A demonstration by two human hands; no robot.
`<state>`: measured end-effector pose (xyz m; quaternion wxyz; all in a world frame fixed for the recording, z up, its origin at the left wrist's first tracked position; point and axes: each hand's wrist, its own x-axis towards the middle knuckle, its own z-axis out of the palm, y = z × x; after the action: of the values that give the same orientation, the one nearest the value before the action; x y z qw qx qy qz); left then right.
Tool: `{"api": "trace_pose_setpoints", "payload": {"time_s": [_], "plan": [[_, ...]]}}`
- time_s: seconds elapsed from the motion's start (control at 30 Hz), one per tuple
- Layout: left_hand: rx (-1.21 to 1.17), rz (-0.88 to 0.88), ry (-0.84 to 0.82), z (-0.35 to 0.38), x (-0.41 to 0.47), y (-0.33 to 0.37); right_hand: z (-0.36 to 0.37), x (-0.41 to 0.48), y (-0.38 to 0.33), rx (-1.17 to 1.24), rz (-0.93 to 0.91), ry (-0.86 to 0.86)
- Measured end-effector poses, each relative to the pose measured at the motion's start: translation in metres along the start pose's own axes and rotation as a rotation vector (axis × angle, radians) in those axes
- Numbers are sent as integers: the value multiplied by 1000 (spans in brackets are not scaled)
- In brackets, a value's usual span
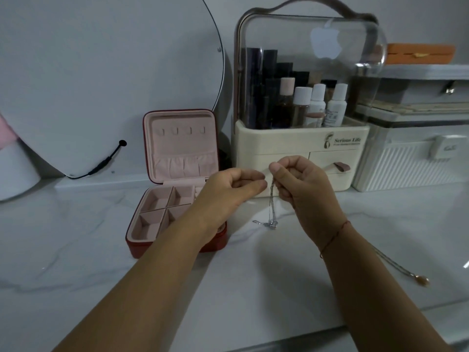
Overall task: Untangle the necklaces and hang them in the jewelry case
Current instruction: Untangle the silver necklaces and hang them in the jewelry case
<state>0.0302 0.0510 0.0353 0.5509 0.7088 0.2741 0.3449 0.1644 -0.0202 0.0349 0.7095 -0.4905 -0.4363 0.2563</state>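
Observation:
A silver necklace point(272, 207) hangs from my right hand point(302, 184), which pinches its upper end, and its pendant touches the marble counter. My left hand point(229, 189) is just left of it, fingers curled with thumb and forefinger pinched together; whether it holds the chain is unclear. The red jewelry case point(175, 174) stands open to the left, its pink lid upright with several hooks point(181, 130) and its tray compartments bare. A second necklace with a rose-gold pendant point(406, 269) lies on the counter at the right, partly hidden behind my right forearm.
A cream cosmetics organizer point(302, 148) with a clear cover and bottles stands right behind my hands. White storage boxes point(411, 161) sit at the far right. A round mirror point(101, 80) with a black cable leans on the wall at the left.

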Motion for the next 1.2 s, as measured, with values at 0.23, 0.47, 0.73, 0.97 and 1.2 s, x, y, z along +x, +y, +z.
{"api": "trace_pose_setpoints", "payload": {"time_s": [0.23,0.47,0.73,0.97,1.2], "plan": [[17,1,-19,5,-5,3,2,-2,-1,-58,30,-50],[31,-10,-24,5,-5,3,4,-4,-2,-71,23,-63],[13,-11,47,3,0,-1,2,-3,0,3,46,-86],[-6,-44,35,4,2,0,-1,-2,0,36,-25,14],[-166,-109,-70,-1,4,2,-4,0,-1,67,-109,205]]}}
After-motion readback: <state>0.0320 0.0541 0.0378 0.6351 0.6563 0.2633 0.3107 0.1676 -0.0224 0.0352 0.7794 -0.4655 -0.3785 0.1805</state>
